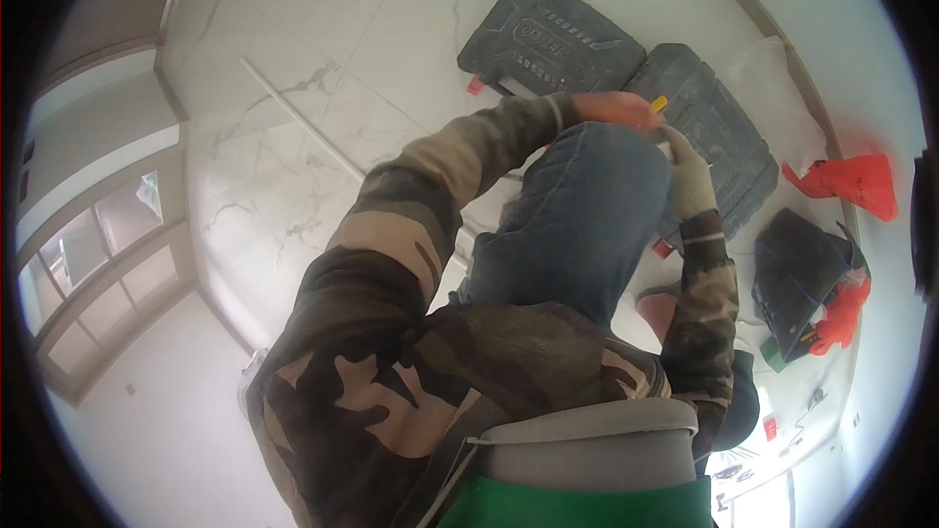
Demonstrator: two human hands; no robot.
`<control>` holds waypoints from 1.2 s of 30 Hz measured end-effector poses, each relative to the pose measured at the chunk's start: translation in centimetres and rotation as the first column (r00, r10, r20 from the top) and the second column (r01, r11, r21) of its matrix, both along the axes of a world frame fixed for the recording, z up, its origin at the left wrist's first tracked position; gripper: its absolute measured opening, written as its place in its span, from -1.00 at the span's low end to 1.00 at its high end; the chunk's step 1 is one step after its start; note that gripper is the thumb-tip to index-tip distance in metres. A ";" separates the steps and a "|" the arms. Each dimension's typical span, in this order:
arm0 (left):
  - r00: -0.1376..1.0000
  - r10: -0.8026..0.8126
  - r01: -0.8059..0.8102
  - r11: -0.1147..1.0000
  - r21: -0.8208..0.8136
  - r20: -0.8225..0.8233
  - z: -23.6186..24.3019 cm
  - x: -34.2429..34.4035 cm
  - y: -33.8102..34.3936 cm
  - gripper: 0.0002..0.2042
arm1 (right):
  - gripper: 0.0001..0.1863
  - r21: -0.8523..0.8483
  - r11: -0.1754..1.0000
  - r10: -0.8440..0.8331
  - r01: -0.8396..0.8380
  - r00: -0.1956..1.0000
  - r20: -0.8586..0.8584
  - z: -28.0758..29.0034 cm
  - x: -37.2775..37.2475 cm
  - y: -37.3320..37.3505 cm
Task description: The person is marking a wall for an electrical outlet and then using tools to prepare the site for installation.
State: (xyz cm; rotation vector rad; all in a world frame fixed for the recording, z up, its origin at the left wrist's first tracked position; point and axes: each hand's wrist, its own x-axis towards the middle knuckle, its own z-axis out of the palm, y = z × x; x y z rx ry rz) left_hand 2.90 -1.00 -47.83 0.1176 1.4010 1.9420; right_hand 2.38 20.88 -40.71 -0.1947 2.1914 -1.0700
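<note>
My left hand (pixel 618 110) shows reddish-orange, reaching past my bent knee (pixel 611 171) in blue jeans. Its fingers are closed around a small yellow piece (pixel 659 103) that sticks out beyond them. Close against it on the far side of the knee, my right hand (pixel 691 179) wears a pale knitted glove. Those gloved fingers are curled, and a small whitish bit (pixel 665 150) shows by them; the knee hides part of the grip. Both hands are above a dark grey plastic tool case (pixel 719 117). A second dark grey case part (pixel 553 29) lies beside it.
A long white pipe (pixel 303 120) lies across the marble-patterned tile floor, passing behind my left arm. Right of the cases are a red bag (pixel 851 186), a dark tool bag (pixel 797 269) and a red cloth-like item (pixel 843 318). Clear plastic (pixel 768 88) lies by the wall.
</note>
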 end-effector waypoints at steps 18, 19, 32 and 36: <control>0.536 0.809 -0.675 0.238 -0.699 -0.242 -6.2 8.1 -18.1 -0.32 | -0.54 -0.262 0.857 -0.275 0.444 0.824 0.496 -4.6 4.2 9.3; 0.540 0.808 -0.673 0.245 -0.698 -0.238 -5.5 8.0 -17.9 -0.32 | -0.54 -0.187 0.863 -0.336 0.469 0.810 0.481 -4.6 4.3 9.1; 0.568 0.597 -0.823 0.384 -0.419 -0.567 6.9 -1.0 -19.4 -0.49 | -0.39 -0.149 0.973 -0.202 0.175 0.962 -0.186 0.3 2.8 2.8; 0.584 0.640 -0.810 0.415 -0.415 -0.499 7.6 -3.6 -19.1 -0.42 | -0.28 -0.018 0.998 -0.056 0.053 0.947 -0.316 4.0 -0.2 -3.2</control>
